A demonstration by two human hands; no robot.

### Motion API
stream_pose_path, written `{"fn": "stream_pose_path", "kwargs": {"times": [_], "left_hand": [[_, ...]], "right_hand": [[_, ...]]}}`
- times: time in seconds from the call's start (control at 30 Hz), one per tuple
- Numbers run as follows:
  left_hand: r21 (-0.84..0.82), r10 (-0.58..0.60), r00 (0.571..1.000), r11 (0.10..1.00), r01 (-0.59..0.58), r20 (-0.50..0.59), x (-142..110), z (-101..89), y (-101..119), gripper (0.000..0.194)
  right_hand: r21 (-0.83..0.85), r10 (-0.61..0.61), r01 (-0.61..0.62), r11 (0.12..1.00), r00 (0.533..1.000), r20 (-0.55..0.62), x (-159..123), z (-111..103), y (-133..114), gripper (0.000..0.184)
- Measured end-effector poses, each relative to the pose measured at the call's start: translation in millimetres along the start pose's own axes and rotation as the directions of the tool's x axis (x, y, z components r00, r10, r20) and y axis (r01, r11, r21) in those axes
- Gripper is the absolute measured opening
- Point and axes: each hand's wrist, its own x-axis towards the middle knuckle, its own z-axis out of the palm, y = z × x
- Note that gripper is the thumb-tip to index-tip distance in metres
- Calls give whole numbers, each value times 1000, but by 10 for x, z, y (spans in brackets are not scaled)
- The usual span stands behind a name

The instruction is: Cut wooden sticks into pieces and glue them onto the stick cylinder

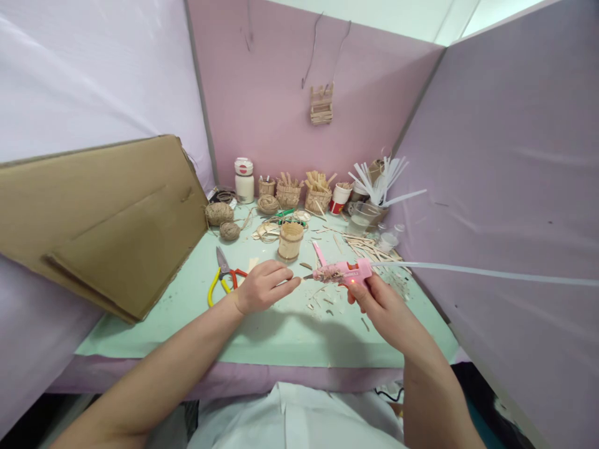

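My right hand [384, 307] is wrapped round the handle of a pink hot glue gun [358, 270], whose small light glows orange. A long translucent glue stick [472, 270] runs out of its back to the right. The gun's nozzle points left at the fingertips of my left hand [266, 287]. Those fingers are pinched together; whatever lies between them is too small to make out. Just beyond my left hand stands a small round wooden cup [291, 243] with twine bands. To its left lie shears [224, 269] with yellow and red handles, partly behind my hand.
Twine balls [219, 214], a white jar [244, 182], and baskets of wooden sticks [319, 194] stand at the back. Glue sticks [381, 178] fill a container at right. Cardboard [121, 224] leans on the left. Wood scraps [367, 247] litter the right side. A miniature wooden piece [321, 111] hangs above.
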Motion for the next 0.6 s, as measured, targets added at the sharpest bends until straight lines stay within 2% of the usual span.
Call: {"fn": "stream_pose_path", "kwargs": {"times": [0.47,0.53,0.6], "left_hand": [[1,-51,999,999,51,15,-39,5,2,18],[-31,-92,996,995,92,1,-41,11,4,19],[-110,-187,982,977,183,-26,-35,24,10,16]], "right_hand": [[-27,-2,2,1000,1000,-9,-18,-35,-21,38],[-14,6,-6,1000,1000,-8,0,-34,-5,38],[21,24,-24,999,1000,-10,63,-18,50,39]]}}
